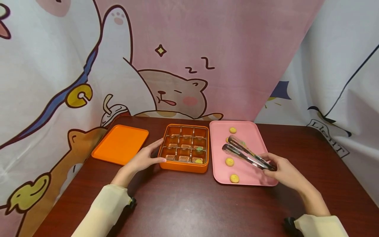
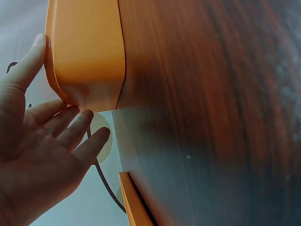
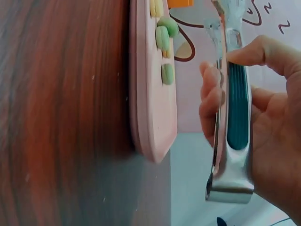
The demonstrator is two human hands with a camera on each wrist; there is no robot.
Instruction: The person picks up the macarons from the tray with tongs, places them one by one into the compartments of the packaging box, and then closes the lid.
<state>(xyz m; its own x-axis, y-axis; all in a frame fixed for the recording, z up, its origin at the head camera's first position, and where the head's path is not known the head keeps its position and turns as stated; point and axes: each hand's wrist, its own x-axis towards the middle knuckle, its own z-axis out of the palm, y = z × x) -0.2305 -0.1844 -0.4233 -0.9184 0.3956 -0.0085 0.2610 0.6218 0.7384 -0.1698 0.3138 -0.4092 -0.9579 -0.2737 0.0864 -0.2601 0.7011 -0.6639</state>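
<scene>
My right hand (image 1: 284,171) grips the metal tongs (image 1: 247,154) by their hinged end, fingers curled round the green-inlaid arms. They hover over the pink tray (image 1: 251,131), long axis slanting away and leftward, tips slightly parted above the yellow and green cookies (image 1: 229,161) lying there. My left hand (image 1: 146,158) rests with straight fingers against the orange divided box (image 1: 185,166), which holds two cookies in its near-right compartments. An orange lid (image 1: 120,144) lies left on the worktop (image 1: 189,204).

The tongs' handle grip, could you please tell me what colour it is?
Teal green on the silver metal tongs, clearest in the right wrist view, where the right hand holds them.
</scene>
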